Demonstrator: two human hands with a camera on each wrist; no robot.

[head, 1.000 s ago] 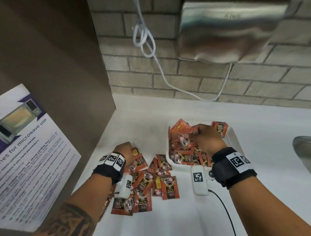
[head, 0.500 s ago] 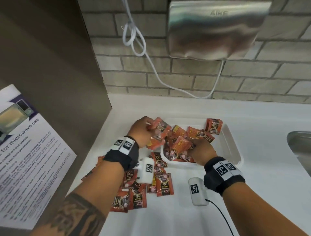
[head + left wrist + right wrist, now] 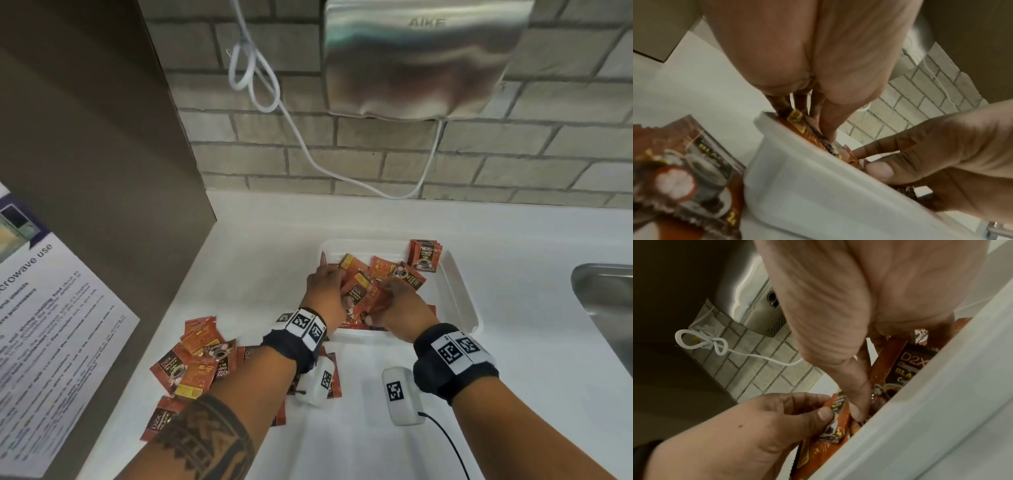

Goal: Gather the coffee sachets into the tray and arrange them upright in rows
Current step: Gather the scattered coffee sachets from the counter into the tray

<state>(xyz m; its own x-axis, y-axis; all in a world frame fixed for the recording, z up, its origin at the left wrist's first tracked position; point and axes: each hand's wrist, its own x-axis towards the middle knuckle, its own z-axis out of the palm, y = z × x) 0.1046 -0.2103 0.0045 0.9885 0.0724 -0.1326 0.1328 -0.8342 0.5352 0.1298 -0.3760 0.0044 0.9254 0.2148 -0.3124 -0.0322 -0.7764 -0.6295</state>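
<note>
Coffee sachets (image 3: 363, 291) heaped loose at the white tray's (image 3: 459, 291) near-left end, pinched by both the left hand (image 3: 325, 291) and right hand (image 3: 399, 301) close together, could slide flat or spill over the rim onto the counter (image 3: 513, 377), where more sachets (image 3: 195, 363) lie.

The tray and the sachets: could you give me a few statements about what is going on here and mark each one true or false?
1. Both hands are in the white tray, handling sachets. True: the left hand and the right hand each hold sachets there.
2. Every sachet is already in the tray. False: a loose pile of sachets still lies on the counter, left of the tray.
3. A small stack of sachets stands upright in the tray's far right corner. True.
4. The tray sits inside the metal sink. False: it sits on the counter, left of the sink.
5. The hand dryer hangs on the brick wall above. True.
</note>
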